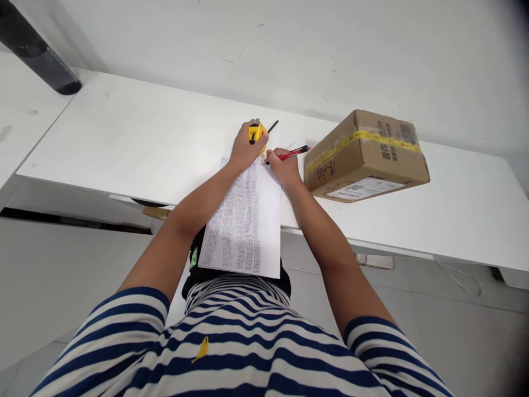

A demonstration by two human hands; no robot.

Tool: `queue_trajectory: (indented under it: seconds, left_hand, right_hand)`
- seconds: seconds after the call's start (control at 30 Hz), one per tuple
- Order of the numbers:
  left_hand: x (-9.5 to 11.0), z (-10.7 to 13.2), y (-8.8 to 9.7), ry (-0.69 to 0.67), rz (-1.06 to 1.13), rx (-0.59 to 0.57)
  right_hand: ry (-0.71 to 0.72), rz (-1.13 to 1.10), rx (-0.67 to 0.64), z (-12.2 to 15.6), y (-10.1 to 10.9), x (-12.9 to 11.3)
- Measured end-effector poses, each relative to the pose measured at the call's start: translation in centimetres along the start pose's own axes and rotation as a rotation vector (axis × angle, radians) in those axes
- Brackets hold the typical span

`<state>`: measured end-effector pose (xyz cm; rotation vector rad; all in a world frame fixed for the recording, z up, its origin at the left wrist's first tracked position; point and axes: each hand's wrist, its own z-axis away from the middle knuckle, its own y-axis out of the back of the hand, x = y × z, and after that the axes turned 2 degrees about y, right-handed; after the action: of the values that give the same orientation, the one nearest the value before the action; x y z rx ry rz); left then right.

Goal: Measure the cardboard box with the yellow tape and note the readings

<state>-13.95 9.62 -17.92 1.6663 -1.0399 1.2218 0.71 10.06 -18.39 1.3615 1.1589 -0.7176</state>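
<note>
Shows striped shirt (231, 331) nearest; next, has written sheet (268, 231) partly on white table (454, 209) and partly over its near edge; should prove light, limp and easily creased, best taken flat by side margins; reaches both forearms (320, 226) forward, elbows slightly bent, converging at far end of sheet; grips red-and-black pen (294, 153) in right hand (285, 168), fingers curled low on barrel; should handle as stiff and light; cannot confirm contact between tip and sheet, too small in view; grasps yellow tape measure (256, 132) in left hand (243, 150) at top of sheet, thumb along right side; should feel hard, smooth and fairly dense, best held round case sides; has slim dark stick (273, 126) just beyond left thumb; includes cardboard box (367, 159) near right hand; ends at dark tube (41, 52) far left and pale wall (248, 60) behind.
</note>
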Motion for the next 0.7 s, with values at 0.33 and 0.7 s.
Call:
queue_trajectory:
  seconds: [0.33,0.7]
  left_hand:
    - [-0.2,-0.4,1.0,-0.085,-0.078,0.182]
    - [12.9,5.1,1.7,0.039,0.192,-0.050]
  right_hand:
    - [0.290,0.315,-0.070,0.4,-0.8,0.6]
    - [0.591,0.477,0.134,4.9,2.9,-4.7]
